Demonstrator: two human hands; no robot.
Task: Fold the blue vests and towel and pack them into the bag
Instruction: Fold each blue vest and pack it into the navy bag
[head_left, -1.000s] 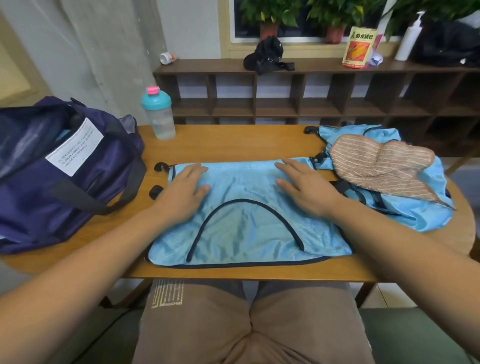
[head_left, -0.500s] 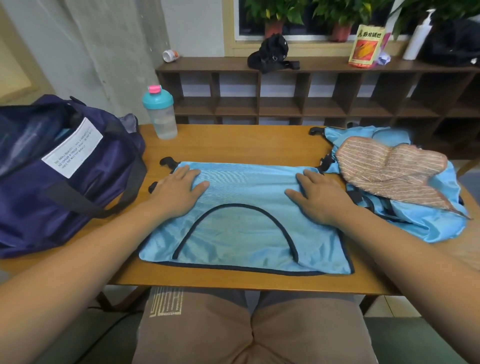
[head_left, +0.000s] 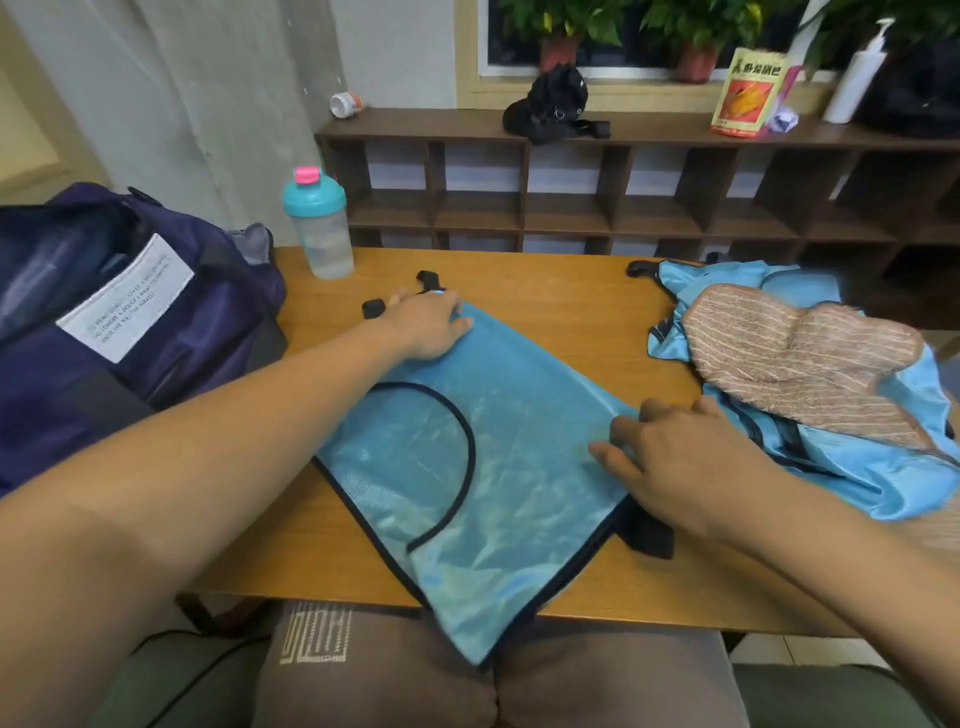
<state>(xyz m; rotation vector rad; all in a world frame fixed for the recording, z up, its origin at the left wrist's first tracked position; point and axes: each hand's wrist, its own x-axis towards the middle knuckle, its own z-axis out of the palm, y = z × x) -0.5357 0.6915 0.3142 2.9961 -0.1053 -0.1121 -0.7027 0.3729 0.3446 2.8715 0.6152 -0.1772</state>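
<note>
Vest (head_left: 483, 467): skewed on table (head_left: 545, 280), near corner overhanging the front edge.
Handling: likely light, limp, slippery mesh; best taken at bound corners.
Left hand (head_left: 426, 327): fingers straight, pressing far corner.
Right hand (head_left: 670, 457): fingers bent on right edge; pinch or press, cannot tell.

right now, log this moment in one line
step: folding; light blue mesh vest: on wooden table; left hand: presses far corner; right hand: pinches right edge

Left hand (head_left: 426, 327) flat, far forward; right hand (head_left: 680, 467) near, fingers (head_left: 631, 430) pinching.
</note>
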